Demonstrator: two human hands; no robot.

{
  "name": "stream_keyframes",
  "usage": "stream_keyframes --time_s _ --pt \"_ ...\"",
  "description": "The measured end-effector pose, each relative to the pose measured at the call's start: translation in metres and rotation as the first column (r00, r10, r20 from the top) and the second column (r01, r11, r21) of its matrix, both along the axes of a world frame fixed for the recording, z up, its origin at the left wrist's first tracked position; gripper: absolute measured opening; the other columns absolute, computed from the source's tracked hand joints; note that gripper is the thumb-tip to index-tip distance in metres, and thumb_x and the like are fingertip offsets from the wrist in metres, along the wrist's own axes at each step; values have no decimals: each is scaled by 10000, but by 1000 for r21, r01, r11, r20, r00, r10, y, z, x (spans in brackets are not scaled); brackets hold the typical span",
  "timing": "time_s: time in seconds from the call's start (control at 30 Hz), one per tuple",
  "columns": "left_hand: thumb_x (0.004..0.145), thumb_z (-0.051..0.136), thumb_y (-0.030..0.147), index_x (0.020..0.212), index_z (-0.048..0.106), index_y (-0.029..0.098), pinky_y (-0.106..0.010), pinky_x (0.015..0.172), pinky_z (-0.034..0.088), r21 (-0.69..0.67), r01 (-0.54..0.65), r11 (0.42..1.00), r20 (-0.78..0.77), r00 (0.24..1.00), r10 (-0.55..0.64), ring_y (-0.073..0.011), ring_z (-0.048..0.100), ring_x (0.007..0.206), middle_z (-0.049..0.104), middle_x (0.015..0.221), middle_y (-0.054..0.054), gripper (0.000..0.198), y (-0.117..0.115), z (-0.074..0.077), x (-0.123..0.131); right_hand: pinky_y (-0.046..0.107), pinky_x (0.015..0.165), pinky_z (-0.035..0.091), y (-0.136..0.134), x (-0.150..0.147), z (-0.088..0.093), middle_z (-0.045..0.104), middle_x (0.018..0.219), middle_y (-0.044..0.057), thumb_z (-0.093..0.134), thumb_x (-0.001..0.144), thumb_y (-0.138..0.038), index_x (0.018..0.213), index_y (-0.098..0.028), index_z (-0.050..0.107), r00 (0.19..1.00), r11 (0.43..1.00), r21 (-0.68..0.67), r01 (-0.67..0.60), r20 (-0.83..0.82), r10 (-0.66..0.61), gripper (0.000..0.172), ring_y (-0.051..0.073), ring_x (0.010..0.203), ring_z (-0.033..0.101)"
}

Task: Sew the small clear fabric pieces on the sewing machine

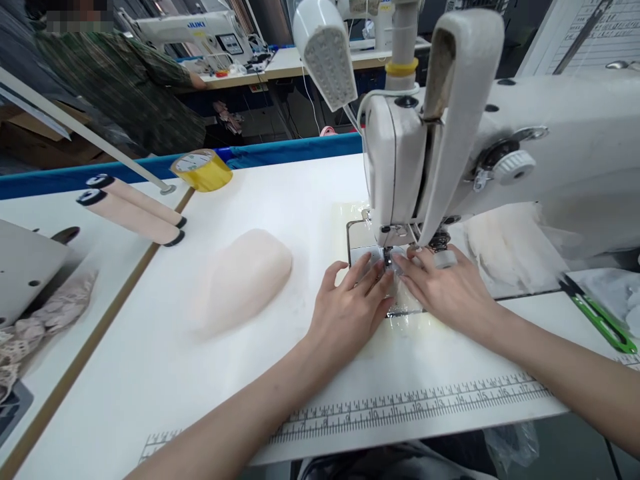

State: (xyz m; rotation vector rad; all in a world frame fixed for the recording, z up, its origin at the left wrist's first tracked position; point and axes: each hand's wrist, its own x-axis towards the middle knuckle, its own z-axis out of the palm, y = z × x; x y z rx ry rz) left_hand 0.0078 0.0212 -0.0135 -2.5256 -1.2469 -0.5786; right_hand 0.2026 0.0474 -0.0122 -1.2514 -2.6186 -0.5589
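My left hand (347, 307) lies over the bed of a white sewing machine (395, 160), its fingers spread just left of the presser foot (387, 257). From the other side my right hand (447, 287) reaches in, fingers stretched out beneath the needle area and close to my left fingertips. Whatever lies under the fingers is mostly hidden; I cannot make out any cloth there. Left of my hands, a pale pink, rounded cup-like fabric piece (255, 277) rests on the white table (300, 373).
Two thread spools (133, 213) and a yellow tape roll (203, 170) are at the left back. Green thread snips (600, 317) and pale fabric (515, 247) lie on the right. Lace (60, 310) is at far left. A person (120, 87) stands beyond the blue edge.
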Motion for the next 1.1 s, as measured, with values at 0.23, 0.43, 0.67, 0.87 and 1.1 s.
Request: stream_keyframes --time_s 0.23,0.43,0.67,0.87,1.1 --pt "932 506 278 1160 606 193 -407 949 344 3 8 1000 -3 1000 -8 -230 496 1221 639 1195 -49 263 1 0 0 330 650 353 -4 7 13 669 894 33 533 927 -268 941 -180 690 972 986 -7 -166 -169 163 181 168 673 555" --pt "928 452 184 1179 582 184 -359 915 372 -167 106 980 62 993 -97 -186 541 1091 623 1173 -42 282 2 7 -1 267 524 344 -8 11 20 635 957 -8 551 914 -252 894 -204 603 962 879 -434 -196 -258 87 74 122 612 561" --pt "875 520 228 1048 637 182 -376 875 383 -336 145 931 171 981 -91 -196 554 979 635 1050 -37 215 20 13 2 236 458 316 -5 7 23 587 677 -17 408 987 -246 903 -179 530 913 859 -483 -168 -405 -49 163 116 478 509" --pt "900 523 179 899 687 215 -359 814 390 -438 142 888 307 952 -1 -176 548 904 649 938 -6 168 29 13 2 227 476 332 -3 9 16 611 807 35 565 915 -344 1038 -162 590 922 891 -428 -150 -385 -29 221 132 547 531" --pt "898 535 179 1044 673 235 -365 846 409 -166 227 960 174 965 -199 -191 549 976 661 1033 -21 208 14 6 -7 282 522 315 -5 11 14 659 780 10 506 858 -87 794 -181 694 937 963 -35 -266 -245 249 220 155 640 547"
